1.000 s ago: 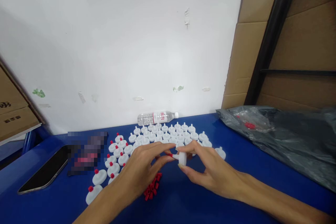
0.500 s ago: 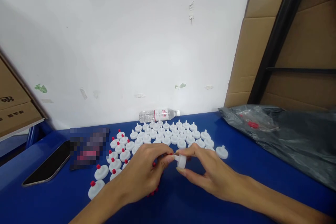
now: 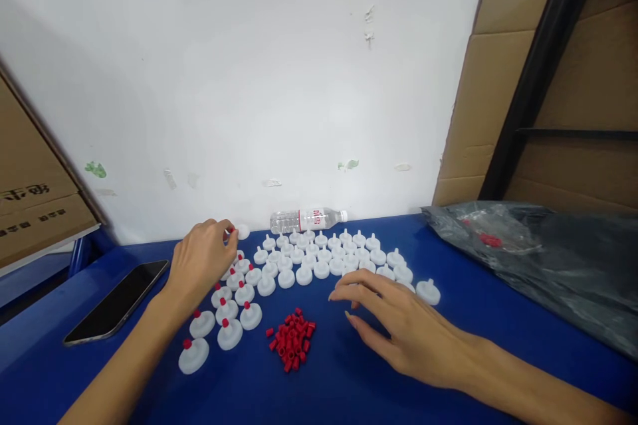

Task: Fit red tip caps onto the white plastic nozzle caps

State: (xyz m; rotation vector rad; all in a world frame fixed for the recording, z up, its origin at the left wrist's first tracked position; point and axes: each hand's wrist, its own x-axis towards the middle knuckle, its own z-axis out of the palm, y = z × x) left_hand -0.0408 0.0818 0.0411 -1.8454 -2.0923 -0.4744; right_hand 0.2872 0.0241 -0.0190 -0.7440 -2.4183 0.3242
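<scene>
My left hand (image 3: 202, 255) is at the back left, its fingers pinched on a white spouted lid (image 3: 243, 232) by its red tip; the lid's round base faces away, toward the wall. Below it stand several white lids with red tips (image 3: 230, 335). My right hand (image 3: 393, 322) hovers over the table, fingers spread and holding nothing. Beyond it are many white spouted lids (image 3: 321, 269) with bare spouts, standing in rows. A heap of small red caps (image 3: 290, 342) lies on the blue table between my two hands.
A clear plastic bottle (image 3: 306, 220) lies against the white wall. At left are a black phone (image 3: 117, 302) and a cardboard box (image 3: 40, 206). Dark plastic sheeting (image 3: 563, 265) covers the right side, with a clear bag of red pieces (image 3: 491, 239) on it.
My left hand has moved back and left with the lid, uncovering the heap of red caps. My right hand has let go of the lid and spread its fingers.
</scene>
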